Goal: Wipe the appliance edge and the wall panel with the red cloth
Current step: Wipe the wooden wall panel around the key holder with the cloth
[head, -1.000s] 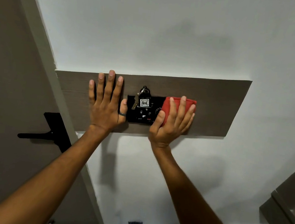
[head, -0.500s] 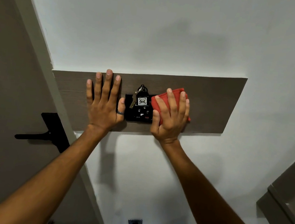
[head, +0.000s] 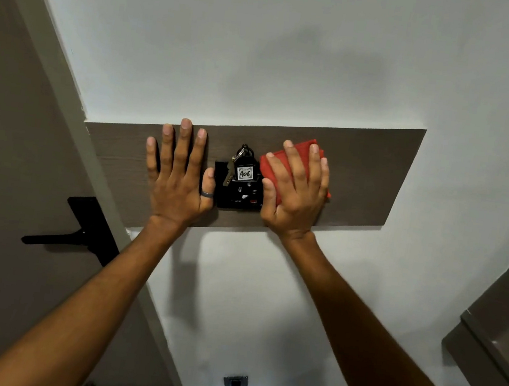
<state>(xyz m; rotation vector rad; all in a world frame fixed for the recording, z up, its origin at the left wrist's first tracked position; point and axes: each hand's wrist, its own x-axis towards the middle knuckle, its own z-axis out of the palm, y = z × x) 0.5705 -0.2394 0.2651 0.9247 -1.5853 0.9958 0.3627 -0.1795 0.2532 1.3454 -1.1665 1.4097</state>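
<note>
A dark wood-grain wall panel (head: 367, 178) runs across the white wall. In its middle sits a black switch plate (head: 240, 196) with a key and a tag marked 406 (head: 245, 172) hanging in it. My right hand (head: 294, 194) presses a folded red cloth (head: 272, 166) flat against the panel just right of the switch plate, fingers spread over it. My left hand (head: 178, 177) lies flat and bare on the panel left of the plate, fingers apart, a ring on the thumb.
A brown door (head: 3, 162) with a black lever handle (head: 58, 239) stands at the left, beside a white frame. A grey cabinet (head: 497, 344) juts in at the lower right. A small wall socket (head: 235, 381) sits low near the floor.
My right hand has turned with the red cloth, from reaching right along the panel to lying over its left part by the switch plate. The left hand has stayed put.
</note>
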